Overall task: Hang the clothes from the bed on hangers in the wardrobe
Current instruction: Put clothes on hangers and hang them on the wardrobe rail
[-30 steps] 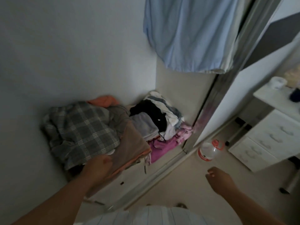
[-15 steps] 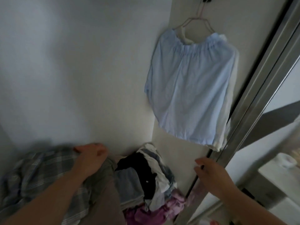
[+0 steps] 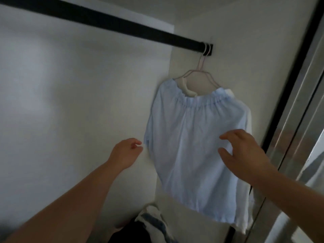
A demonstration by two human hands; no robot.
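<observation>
A light blue garment hangs on a thin pink hanger at the right end of the wardrobe's black rail. Behind it a white garment hangs on a second hanger. My left hand is raised beside the blue garment's left edge, fingers loosely curled, with nothing visibly held. My right hand hovers in front of the garment's right side with its fingers spread, holding nothing.
The top of a pile of folded clothes shows at the bottom of the wardrobe. A mirrored sliding door with a metal frame bounds the right side. White wardrobe walls stand behind and to the left.
My view has tilted up from the clothes pile to the rail. Both hands have risen; the left left the pile and now sits by the blue garment, the right in front of it.
</observation>
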